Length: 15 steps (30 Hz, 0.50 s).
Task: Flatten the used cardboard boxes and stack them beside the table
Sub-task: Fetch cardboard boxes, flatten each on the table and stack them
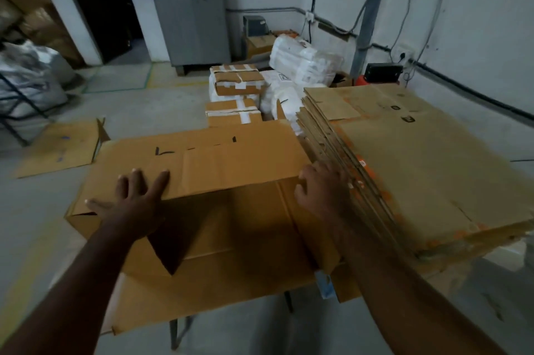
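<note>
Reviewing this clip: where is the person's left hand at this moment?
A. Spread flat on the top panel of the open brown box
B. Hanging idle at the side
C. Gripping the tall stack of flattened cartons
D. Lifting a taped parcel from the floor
A: the left hand lies with fingers splayed on the upper panel of the open brown box.

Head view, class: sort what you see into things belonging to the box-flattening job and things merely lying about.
Job: brown half-collapsed cardboard box; tall stack of flattened brown cardboard; left hand; right hand.
Lying about: taped brown parcels; white wrapped bundles; grey metal cabinet.

Left hand (135,198) fingers spread flat, right hand (320,184) fingers curled
</note>
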{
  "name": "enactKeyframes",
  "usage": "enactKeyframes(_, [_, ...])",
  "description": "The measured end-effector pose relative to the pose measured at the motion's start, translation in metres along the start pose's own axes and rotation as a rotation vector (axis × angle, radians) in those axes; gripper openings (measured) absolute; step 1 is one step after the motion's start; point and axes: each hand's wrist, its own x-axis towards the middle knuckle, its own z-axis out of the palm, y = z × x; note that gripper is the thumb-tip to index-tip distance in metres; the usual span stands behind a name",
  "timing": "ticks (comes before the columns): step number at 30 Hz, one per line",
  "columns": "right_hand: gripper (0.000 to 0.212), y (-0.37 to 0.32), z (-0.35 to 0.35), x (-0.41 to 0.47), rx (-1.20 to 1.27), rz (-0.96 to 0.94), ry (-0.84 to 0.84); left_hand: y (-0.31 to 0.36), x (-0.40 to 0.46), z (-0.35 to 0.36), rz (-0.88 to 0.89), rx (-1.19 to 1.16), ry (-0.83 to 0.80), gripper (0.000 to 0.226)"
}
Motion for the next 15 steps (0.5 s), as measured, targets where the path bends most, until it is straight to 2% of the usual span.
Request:
enactKeyframes(4, [0.03, -0.03, 0.005, 0.035, -0.008, -0.04, -0.037, 0.009, -0.003, 0.004, -0.068, -0.024, -0.013, 0.106])
enactKeyframes(7, [0.039, -0.059, 0.012, 0.058, 0.116, -0.186, -0.081, 0.011, -0.003, 0.003, -0.095, -0.04, -0.022, 0.105])
enactKeyframes(9, [0.053, -0.087, 0.017, 0.071, 0.171, -0.34, -0.195, 0.015, -0.003, 0.003, -0.106, -0.057, -0.026, 0.106])
enactKeyframes(12, [0.089, -0.132, 0.029, 0.078, 0.081, -0.602, -0.433, 0.023, -0.007, 0.003, -0.123, -0.038, -0.045, 0.104])
enactKeyframes(13, [0.095, -0.143, 0.034, 0.077, 0.035, -0.652, -0.449, 0.023, -0.008, 0.002, -0.121, -0.031, -0.043, 0.103])
enactKeyframes(15, [0.09, -0.155, 0.045, 0.074, 0.016, -0.67, -0.382, 0.02, -0.011, -0.002, -0.107, -0.035, -0.046, 0.102])
